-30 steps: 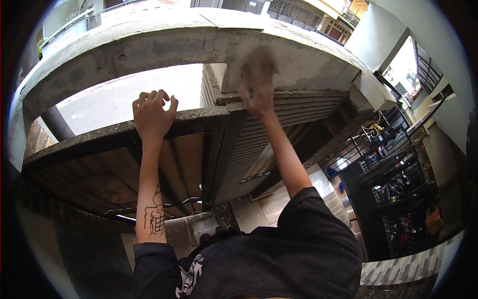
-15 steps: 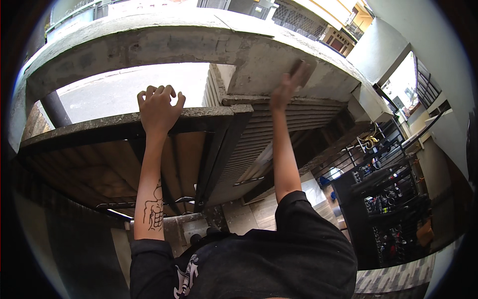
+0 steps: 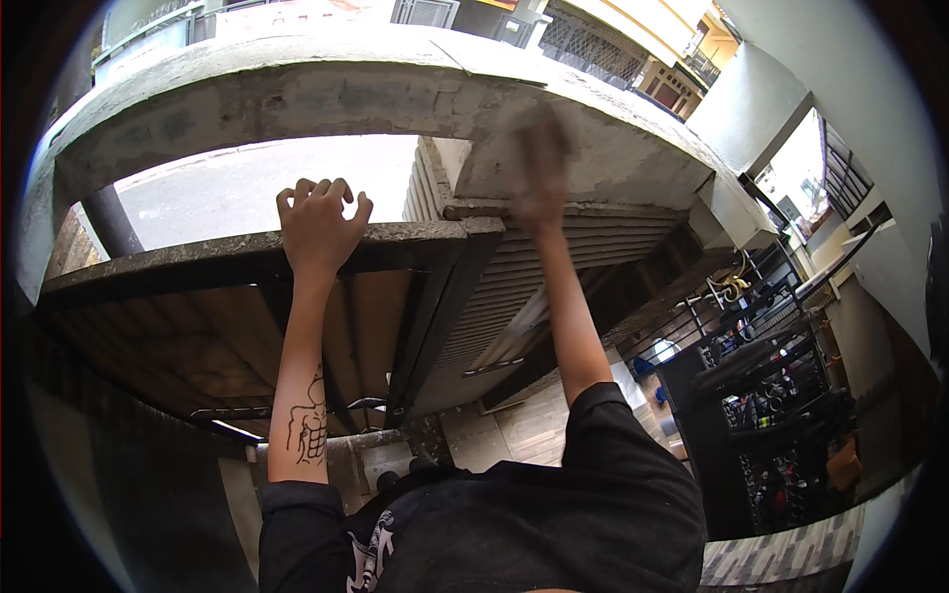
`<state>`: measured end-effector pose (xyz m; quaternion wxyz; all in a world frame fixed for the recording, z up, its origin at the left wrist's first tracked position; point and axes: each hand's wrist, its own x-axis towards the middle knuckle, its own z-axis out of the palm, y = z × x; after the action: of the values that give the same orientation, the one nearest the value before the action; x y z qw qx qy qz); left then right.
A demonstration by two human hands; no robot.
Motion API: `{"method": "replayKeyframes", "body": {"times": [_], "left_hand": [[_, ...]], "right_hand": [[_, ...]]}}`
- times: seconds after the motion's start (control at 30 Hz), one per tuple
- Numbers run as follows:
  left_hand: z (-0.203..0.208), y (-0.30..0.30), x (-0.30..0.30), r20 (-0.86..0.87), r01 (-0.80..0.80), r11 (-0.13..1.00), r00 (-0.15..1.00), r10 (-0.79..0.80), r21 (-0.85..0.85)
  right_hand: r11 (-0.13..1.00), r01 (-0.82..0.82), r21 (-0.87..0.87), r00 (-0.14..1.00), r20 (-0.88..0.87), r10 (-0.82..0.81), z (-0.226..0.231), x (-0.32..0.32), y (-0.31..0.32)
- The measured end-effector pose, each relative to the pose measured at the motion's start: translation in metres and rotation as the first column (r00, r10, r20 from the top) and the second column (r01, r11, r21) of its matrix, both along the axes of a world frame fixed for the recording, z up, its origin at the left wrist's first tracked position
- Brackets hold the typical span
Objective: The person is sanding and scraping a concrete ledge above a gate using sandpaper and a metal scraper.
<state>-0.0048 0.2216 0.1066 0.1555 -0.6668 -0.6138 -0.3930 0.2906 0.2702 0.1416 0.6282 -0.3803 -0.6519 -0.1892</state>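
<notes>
The left hand (image 3: pixel 321 232) lay by the gate's top rail (image 3: pixel 420 231), fingers curled, thumb apart, while the right hand (image 3: pixel 541 193), too blurred to tell its grip, had a dark object (image 3: pixel 546 136) by the concrete wall (image 3: pixel 638 148), whose roughness could have scraped slipping knuckles

The beam (image 3: pixel 336 103) looks rough concrete; the gate rail (image 3: pixel 188 261) gritty; the shirt (image 3: pixel 534 524) matt cloth
</notes>
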Motion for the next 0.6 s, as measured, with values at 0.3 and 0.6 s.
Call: {"method": "replayKeyframes", "body": {"times": [0.3, 0.6], "left_hand": [[-0.001, 0.002, -0.003, 0.006, -0.006, 0.999, 1.0, 0.006, 0.038], [-0.004, -0.001, -0.004, -0.031, 0.197, 0.913, 0.979, -0.2, 0.358]], "right_hand": [[0.991, 0.13, 0.037, 0.883, 0.451, -0.132, -0.017, -0.007, -0.01], [0.99, 0.074, -0.119, 0.946, 0.322, -0.032, -0.026, -0.034, -0.026]]}}
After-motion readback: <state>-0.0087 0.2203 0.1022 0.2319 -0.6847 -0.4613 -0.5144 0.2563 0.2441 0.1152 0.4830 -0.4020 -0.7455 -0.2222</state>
